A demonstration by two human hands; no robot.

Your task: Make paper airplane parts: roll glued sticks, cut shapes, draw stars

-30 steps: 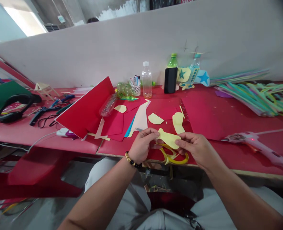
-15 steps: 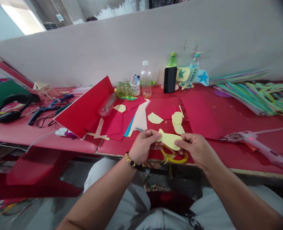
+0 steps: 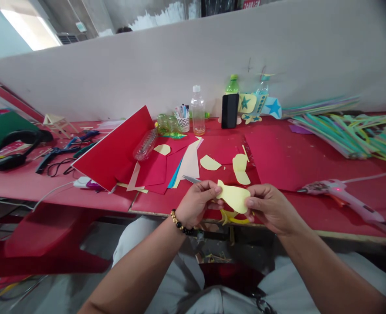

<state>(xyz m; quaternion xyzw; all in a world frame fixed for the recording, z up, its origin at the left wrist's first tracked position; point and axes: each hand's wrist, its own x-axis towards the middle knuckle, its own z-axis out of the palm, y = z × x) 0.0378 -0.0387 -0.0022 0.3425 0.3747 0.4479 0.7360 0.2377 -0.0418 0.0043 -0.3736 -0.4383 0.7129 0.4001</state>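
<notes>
A pale yellow paper cutout, narrow at its left end and rounded at its right, is held up between both hands near the table's front edge. My left hand, with a beaded bracelet at the wrist, pinches its narrow end. On the rounded end, my right hand has thumb and fingers closed. Beneath the hands lie scissors with yellow handles; the blade tip shows left of my left hand, the middle is hidden. Beyond the hands rest another yellow cutout and a yellow paper piece.
A pink glue gun with a lit red light lies at right. Colourful sticks are heaped behind it. A clear bottle, a black phone and a decorated bottle plane stand along the wall. A red board leans at left.
The yellow cutout has tilted to face the camera more, its rounded end lower. My right hand has shifted slightly down and now covers more of the scissors' handles. Both hands keep their hold.
</notes>
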